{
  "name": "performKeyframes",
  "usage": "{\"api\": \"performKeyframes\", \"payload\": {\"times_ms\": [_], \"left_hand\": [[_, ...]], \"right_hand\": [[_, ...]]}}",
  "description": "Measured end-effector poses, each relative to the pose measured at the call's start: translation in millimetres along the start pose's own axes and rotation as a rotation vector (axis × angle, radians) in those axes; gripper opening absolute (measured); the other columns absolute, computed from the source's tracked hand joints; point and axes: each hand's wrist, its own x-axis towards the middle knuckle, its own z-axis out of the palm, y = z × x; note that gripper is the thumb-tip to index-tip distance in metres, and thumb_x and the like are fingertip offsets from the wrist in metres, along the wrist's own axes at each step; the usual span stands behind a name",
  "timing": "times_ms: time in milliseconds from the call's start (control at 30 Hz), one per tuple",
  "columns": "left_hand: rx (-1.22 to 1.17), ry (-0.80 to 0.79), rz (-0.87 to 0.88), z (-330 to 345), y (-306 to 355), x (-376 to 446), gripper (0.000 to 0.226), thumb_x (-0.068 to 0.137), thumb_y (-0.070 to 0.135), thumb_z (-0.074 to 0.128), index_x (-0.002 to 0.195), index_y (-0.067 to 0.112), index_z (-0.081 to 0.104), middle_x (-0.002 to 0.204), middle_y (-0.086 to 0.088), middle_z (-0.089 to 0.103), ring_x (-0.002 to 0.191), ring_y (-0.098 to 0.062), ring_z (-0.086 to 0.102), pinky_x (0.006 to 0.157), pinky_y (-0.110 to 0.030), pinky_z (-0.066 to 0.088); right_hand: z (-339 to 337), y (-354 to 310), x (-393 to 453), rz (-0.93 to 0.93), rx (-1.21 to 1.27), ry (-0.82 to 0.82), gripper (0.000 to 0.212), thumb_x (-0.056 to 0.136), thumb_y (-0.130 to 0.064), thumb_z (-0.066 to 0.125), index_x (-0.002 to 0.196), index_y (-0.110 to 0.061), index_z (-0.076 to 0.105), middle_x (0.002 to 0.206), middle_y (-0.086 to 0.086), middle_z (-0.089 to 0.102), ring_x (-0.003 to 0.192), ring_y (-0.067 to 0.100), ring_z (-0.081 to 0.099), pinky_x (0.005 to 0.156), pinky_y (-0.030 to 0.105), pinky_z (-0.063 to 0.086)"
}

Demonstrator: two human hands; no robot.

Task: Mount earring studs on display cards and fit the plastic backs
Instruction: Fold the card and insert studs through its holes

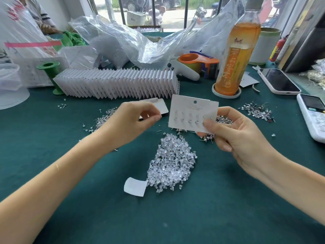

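My right hand [233,136] holds a white rectangular display card [193,115] above the dark green desk [193,208], its grip pinching the card's lower right corner. Small studs sit in two rows on it. My left hand [130,122] pinches something too small to make out. A heap of clear plastic backs [171,162] lies just below.

A white rectangular paper display card [193,115] is held upright above the desk, studs filling four columns; clear plastic backs [171,161] lie heaped below it.
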Motion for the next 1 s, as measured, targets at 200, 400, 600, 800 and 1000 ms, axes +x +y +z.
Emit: {"api": "performKeyframes", "payload": {"times_ms": [200,400,600,800,1000], "left_hand": [[0.055,-0.176,0.052,6.4,-2.7,-2.3,0.015,0.081,0.013,0.074,0.078,0.027,0.07,0.062,0.027,0.061,0.059,0.013,0.053,0.059,0.0,0.035],[0.101,-0.128,0.047,14.7,-5.7,-1.6,0.011,0.081,0.019,0.073,0.084,0.028,0.071,0.069,0.019,0.06,0.067,0.006,0.054,0.063,-0.006,0.039],[0.117,-0.111,0.102,19.2,-5.0,-1.9,0.01,0.081,0.017,0.073,0.087,0.024,0.073,0.076,0.017,0.06,0.071,-0.002,0.054,0.064,-0.007,0.04],[-0.088,-0.034,0.003,13.1,0.4,1.8,0.015,0.08,0.002,0.07,0.093,0.007,0.074,0.084,-0.002,0.073,0.067,-0.001,0.061,0.065,-0.011,0.046],[-0.554,-0.148,-0.085,-10.7,22.5,-1.0,0.019,0.069,0.014,0.074,0.087,0.009,0.072,0.085,-0.003,0.074,0.079,-0.01,0.067,0.08,-0.02,0.054]], "right_hand": [[0.9,7.1,-1.6,-0.086,0.04,0.037,0.026,0.065,-0.028,0.075,0.086,-0.024,0.06,0.077,0.013,0.074,0.032,0.006,0.032,0.037,0.01,0.028],[0.9,6.3,-1.5,-0.094,0.025,0.073,0.027,0.07,-0.025,0.072,0.092,-0.02,0.058,0.078,0.011,0.075,0.032,0.006,0.031,0.037,0.011,0.028],[2.9,4.4,-3.3,-0.099,0.003,0.07,0.022,0.072,-0.024,0.071,0.09,-0.021,0.058,0.08,0.012,0.075,0.032,0.006,0.032,0.038,0.011,0.029],[2.4,8.1,-10.0,-0.315,-0.179,-0.009,0.014,0.078,-0.023,0.071,0.087,-0.027,0.06,0.077,0.005,0.074,0.038,0.013,0.037,0.037,0.019,0.031],[-7.0,14.6,-10.7,-1.194,-1.044,-0.295,0.01,0.097,-0.008,0.051,0.102,-0.015,0.055,0.079,0.003,0.07,0.06,0.018,0.063,0.054,0.024,0.049]]}}
